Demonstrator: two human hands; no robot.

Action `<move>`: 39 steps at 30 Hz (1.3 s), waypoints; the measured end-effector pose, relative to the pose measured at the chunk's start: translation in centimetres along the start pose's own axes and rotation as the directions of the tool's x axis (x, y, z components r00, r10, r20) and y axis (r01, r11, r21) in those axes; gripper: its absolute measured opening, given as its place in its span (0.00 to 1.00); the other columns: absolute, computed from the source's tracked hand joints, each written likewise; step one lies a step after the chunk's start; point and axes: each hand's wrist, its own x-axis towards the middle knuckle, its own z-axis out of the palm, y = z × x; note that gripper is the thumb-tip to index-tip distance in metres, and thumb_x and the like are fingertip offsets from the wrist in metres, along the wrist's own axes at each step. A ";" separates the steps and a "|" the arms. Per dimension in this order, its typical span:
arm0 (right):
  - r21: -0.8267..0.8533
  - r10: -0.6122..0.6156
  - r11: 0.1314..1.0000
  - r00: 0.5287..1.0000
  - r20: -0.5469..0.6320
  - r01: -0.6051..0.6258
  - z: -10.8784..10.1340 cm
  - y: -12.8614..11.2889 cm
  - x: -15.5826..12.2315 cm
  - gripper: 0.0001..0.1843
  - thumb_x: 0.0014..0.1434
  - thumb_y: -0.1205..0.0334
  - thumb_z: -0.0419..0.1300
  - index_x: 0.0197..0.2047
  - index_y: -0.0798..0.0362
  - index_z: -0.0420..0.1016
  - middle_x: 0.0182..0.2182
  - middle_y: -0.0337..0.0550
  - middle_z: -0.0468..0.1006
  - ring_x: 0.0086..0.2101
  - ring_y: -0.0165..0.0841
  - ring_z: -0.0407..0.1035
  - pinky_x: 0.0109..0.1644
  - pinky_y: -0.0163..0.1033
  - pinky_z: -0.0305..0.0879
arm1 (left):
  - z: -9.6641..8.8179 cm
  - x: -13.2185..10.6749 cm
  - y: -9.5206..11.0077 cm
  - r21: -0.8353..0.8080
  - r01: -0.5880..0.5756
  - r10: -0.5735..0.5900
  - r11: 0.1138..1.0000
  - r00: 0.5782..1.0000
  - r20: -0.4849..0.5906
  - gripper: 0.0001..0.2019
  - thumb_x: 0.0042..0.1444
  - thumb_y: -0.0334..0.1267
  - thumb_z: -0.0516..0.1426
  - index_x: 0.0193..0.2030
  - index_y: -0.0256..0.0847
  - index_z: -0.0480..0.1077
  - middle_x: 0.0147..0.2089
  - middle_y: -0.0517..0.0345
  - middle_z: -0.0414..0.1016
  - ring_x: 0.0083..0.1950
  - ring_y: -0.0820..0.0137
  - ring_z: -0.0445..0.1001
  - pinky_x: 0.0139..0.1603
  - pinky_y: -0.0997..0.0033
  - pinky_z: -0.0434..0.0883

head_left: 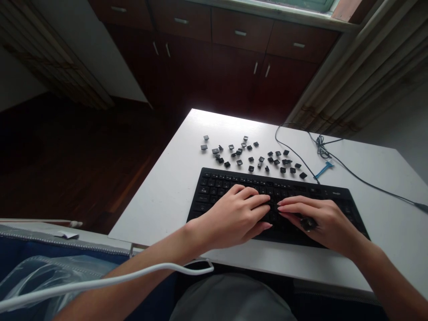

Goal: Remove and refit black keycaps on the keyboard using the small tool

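Observation:
A black keyboard (207,191) lies at a slant across the white table, close to me. My left hand (239,216) rests over its middle, fingers stretched out and slightly spread, holding nothing I can see. Facing it from the right, my right hand (317,218) pinches a dark tool that looks like a screwdriver (308,223). Only the shiny rounded end of its handle shows below the fingers; the tip is hidden. The fingertips of both hands almost meet over the keys. Beyond the keyboard, several loose black keycaps (239,162) are scattered, some upside down.
A small blue tool (324,169) lies behind the keyboard's right half. The keyboard's black cable (364,180) runs across the table, with a tied bundle (321,147). A white cord (133,278) passes in front of my left forearm. Clear plastic (56,276) lies at lower left.

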 end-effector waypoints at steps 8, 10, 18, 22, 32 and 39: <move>0.003 -0.001 1.000 0.999 -0.045 0.001 0.3 -0.7 0.3 0.15 0.62 0.71 0.63 0.51 0.48 0.79 0.50 0.42 0.83 0.46 0.35 0.80 0.51 0.38 0.78 | 0.2 4.5 -3.3 -0.213 -0.038 0.063 0.976 0.991 0.114 0.10 0.64 0.42 0.61 0.47 0.41 0.79 0.54 0.52 0.78 0.53 0.61 0.75 0.55 0.61 0.68; 0.024 0.005 1.000 0.998 -0.055 -0.004 0.3 -0.6 0.1 0.14 0.62 0.71 0.63 0.50 0.49 0.79 0.50 0.43 0.83 0.46 0.35 0.80 0.51 0.38 0.77 | 0.6 4.8 -3.5 -0.251 -0.041 0.069 0.967 0.992 0.105 0.09 0.64 0.42 0.61 0.46 0.42 0.79 0.53 0.53 0.79 0.52 0.62 0.75 0.55 0.61 0.67; 0.039 -0.016 0.999 0.996 -0.092 0.019 1.0 -0.1 -0.4 0.14 0.60 0.73 0.65 0.49 0.50 0.78 0.48 0.45 0.83 0.44 0.36 0.80 0.47 0.37 0.78 | 1.1 3.6 -3.1 -0.330 0.010 0.012 0.944 0.998 0.064 0.10 0.63 0.42 0.61 0.48 0.44 0.80 0.55 0.56 0.78 0.55 0.63 0.73 0.58 0.61 0.65; 0.033 -0.024 0.999 0.995 -0.096 0.027 1.1 0.0 -0.5 0.14 0.60 0.73 0.65 0.48 0.50 0.78 0.49 0.44 0.83 0.46 0.35 0.79 0.49 0.37 0.77 | 1.6 3.5 -3.2 -0.356 0.039 -0.029 0.934 0.999 0.034 0.09 0.62 0.43 0.63 0.46 0.45 0.81 0.54 0.57 0.77 0.53 0.64 0.74 0.57 0.61 0.65; 0.044 0.007 0.999 0.999 -0.049 -0.005 0.9 -0.3 -0.3 0.12 0.61 0.71 0.65 0.48 0.49 0.77 0.50 0.44 0.82 0.45 0.35 0.79 0.48 0.38 0.77 | 2.1 3.5 -2.8 -0.339 0.056 -0.063 0.939 0.998 -0.009 0.07 0.61 0.44 0.63 0.42 0.47 0.81 0.51 0.58 0.78 0.52 0.65 0.75 0.55 0.61 0.64; 0.119 0.059 0.992 0.994 -0.088 -0.049 -0.1 -1.3 0.1 0.13 0.59 0.72 0.66 0.46 0.49 0.78 0.45 0.45 0.82 0.40 0.35 0.78 0.43 0.39 0.74 | 2.4 3.5 -2.7 -0.350 0.069 -0.088 0.934 0.995 -0.039 0.08 0.59 0.44 0.64 0.40 0.45 0.81 0.50 0.58 0.78 0.50 0.65 0.75 0.54 0.61 0.65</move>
